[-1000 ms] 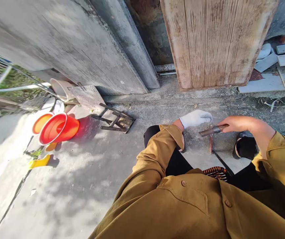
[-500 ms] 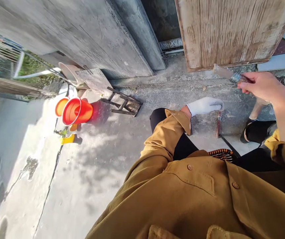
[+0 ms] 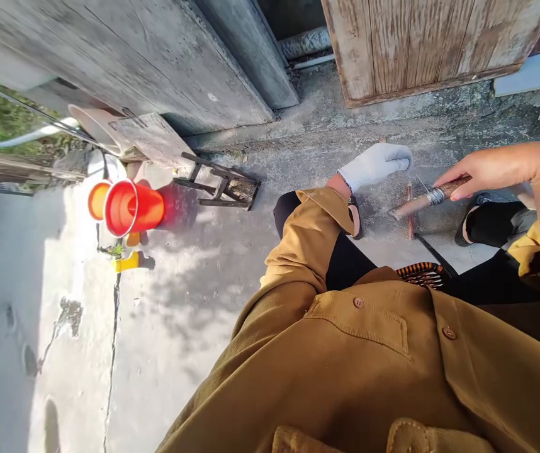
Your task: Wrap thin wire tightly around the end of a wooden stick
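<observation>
My right hand [image 3: 501,170], bare, is wrapped round the rear of a brown wooden stick [image 3: 415,206] with a paler, flat-looking far end. Silvery wire [image 3: 435,196] is wound round the stick's middle. From that winding a thin strand runs up toward my left hand [image 3: 378,165], which wears a white glove and has its fingers curled together. The glove hides its grip on the strand. Below the glove, a reddish-brown rod [image 3: 410,226] shows between my knees, partly behind the stick.
Behind my hands lean a weathered wooden panel [image 3: 440,50] and a grey board [image 3: 123,63]. To the left are a small dark wooden stool frame [image 3: 225,185], a red bucket [image 3: 150,209] and a yellow object [image 3: 127,262]. A woven seat edge [image 3: 421,274] shows beneath me.
My right hand has lowered and brought the stick closer to my left hand, its pale end now pointing down-left across the rod. The gloved hand stays curled; the view has shifted slightly.
</observation>
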`<state>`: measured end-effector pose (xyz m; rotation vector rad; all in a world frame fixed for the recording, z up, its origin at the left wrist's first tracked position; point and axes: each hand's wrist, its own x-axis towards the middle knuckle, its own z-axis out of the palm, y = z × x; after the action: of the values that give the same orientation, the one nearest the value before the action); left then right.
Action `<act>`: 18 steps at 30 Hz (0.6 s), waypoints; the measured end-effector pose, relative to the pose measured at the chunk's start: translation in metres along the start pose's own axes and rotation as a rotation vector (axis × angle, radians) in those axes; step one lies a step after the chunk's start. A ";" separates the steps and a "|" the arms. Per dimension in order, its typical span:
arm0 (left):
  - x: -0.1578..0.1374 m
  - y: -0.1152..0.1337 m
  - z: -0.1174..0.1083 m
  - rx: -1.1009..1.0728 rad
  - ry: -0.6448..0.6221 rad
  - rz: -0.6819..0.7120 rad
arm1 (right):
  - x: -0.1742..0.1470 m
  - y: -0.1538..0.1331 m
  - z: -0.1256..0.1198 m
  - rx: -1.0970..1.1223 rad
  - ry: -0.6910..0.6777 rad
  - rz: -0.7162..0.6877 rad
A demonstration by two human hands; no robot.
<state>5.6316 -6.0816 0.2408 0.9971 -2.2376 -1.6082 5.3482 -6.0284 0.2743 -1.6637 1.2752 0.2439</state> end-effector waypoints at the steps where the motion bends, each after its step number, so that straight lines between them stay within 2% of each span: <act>1: 0.001 0.000 -0.001 -0.015 0.010 0.004 | -0.010 -0.005 -0.006 0.028 0.025 0.014; 2: 0.002 0.000 -0.002 -0.032 0.026 0.003 | -0.020 -0.010 -0.012 0.083 0.142 0.020; 5: 0.005 -0.001 0.003 -0.099 0.059 -0.026 | -0.040 -0.019 -0.023 0.327 0.604 0.002; 7: 0.006 -0.001 0.011 -0.127 0.018 -0.027 | -0.043 -0.021 -0.024 0.428 0.791 -0.046; 8: 0.006 0.000 0.015 -0.129 -0.022 -0.017 | -0.041 -0.021 -0.023 0.481 0.841 -0.070; 10: 0.004 0.002 0.021 -0.118 -0.107 0.016 | -0.035 -0.021 -0.021 0.607 0.893 -0.070; 12: 0.001 0.006 0.024 -0.093 -0.191 0.061 | -0.026 -0.020 -0.019 0.612 0.900 0.050; 15: -0.002 0.013 0.024 -0.059 -0.273 0.156 | -0.011 -0.016 -0.018 0.199 0.837 0.305; 18: -0.004 0.018 0.020 -0.017 -0.313 0.192 | 0.004 -0.010 -0.013 -0.224 0.673 0.407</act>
<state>5.6170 -6.0605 0.2498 0.5337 -2.4215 -1.7938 5.3537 -6.0412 0.2835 -1.7241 2.1644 0.0643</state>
